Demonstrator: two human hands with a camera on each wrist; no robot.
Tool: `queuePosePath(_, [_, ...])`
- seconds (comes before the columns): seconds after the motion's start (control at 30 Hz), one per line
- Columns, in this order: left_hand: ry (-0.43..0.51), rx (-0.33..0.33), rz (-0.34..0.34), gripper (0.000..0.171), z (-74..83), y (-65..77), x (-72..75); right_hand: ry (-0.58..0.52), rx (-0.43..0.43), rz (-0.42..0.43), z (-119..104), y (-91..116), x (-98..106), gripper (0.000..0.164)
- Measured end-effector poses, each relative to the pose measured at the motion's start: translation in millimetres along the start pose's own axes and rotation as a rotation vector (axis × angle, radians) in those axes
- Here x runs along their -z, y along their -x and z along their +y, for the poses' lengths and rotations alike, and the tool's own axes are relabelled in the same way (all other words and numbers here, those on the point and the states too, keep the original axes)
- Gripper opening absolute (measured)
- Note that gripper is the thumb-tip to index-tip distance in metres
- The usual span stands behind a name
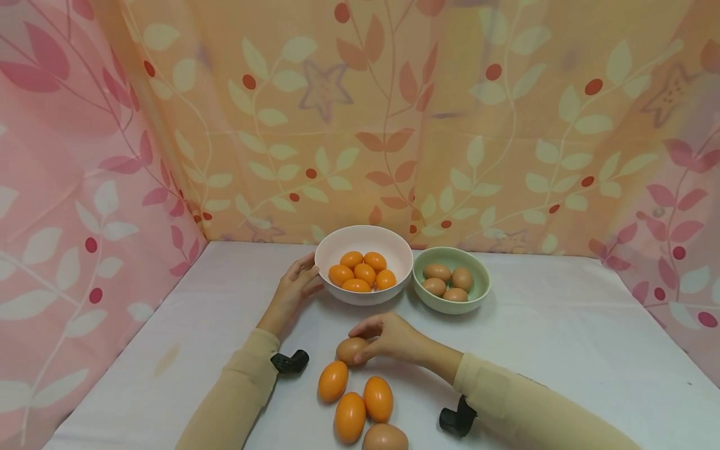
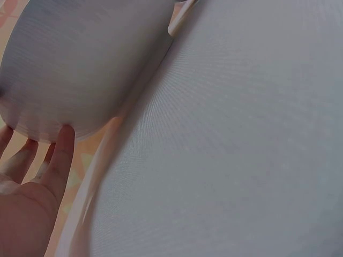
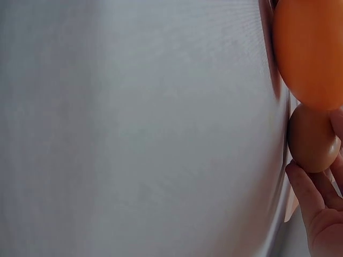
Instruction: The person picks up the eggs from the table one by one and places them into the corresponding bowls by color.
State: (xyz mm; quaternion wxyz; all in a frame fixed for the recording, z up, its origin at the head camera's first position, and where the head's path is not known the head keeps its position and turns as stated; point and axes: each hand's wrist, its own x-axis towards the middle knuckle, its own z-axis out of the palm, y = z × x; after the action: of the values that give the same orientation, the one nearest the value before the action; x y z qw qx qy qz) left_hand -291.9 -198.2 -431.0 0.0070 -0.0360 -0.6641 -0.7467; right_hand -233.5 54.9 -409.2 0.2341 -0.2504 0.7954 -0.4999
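We pinch a brown egg (image 1: 347, 352) in our right hand (image 1: 395, 339) in front of the white bowl (image 1: 362, 240), which our uncurled left hand (image 1: 293, 292) touches.

A white cloth (image 3: 161, 134) fills my right wrist feed from 6 o'clock through 9 to 12. At 3 o'clock I see the brown egg (image 3: 312, 142), pinched by the right hand (image 3: 324, 222) at 4 o'clock — one fingertip (image 3: 292, 171) on its 7 o'clock side, another near its 2. The orange egg (image 3: 311, 53) looms at 2 o'clock, cut off by the edge — whether the two eggs touch, I can't tell.
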Motion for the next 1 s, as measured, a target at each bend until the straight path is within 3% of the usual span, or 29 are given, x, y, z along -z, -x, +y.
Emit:
queuePosePath(0.5, [0.014, 0.002, 0.006, 0.051, 0.7, 1.3, -0.5, 0.060, -0.020, 0.074, 0.1, 3.6, 2.7, 0.039])
queuePosePath(1.0, [0.026, 0.017, -0.002, 0.052, 0.2, -1.0, -0.4, 0.043, 0.015, 0.205, -20.1, 34.9, 56.9, 0.047])
